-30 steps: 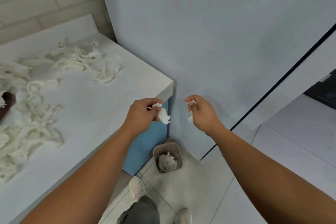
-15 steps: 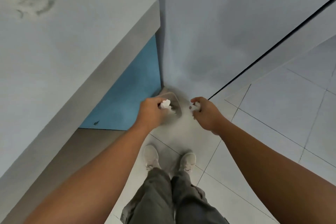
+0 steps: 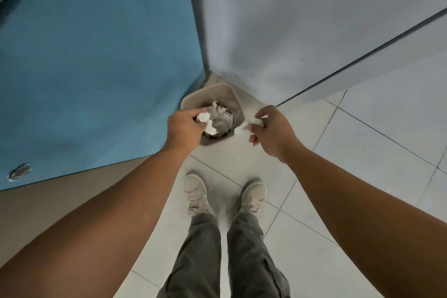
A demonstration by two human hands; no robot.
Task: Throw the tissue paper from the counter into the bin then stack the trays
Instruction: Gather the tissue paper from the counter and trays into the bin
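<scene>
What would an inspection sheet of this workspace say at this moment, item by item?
Surface: pale tiled floor; the counter top is not in view.
Job's things: beige bin in the corner, crumpled tissue inside it; trays not in view.
Clutter: nothing seen.
Grippers: left hand grips a tissue wad above the bin; right hand pinches a tissue strip at the bin's right edge.
Cables: nothing seen.
Surroundings: blue cabinet panel, grey wall, the person's shoes.
</scene>
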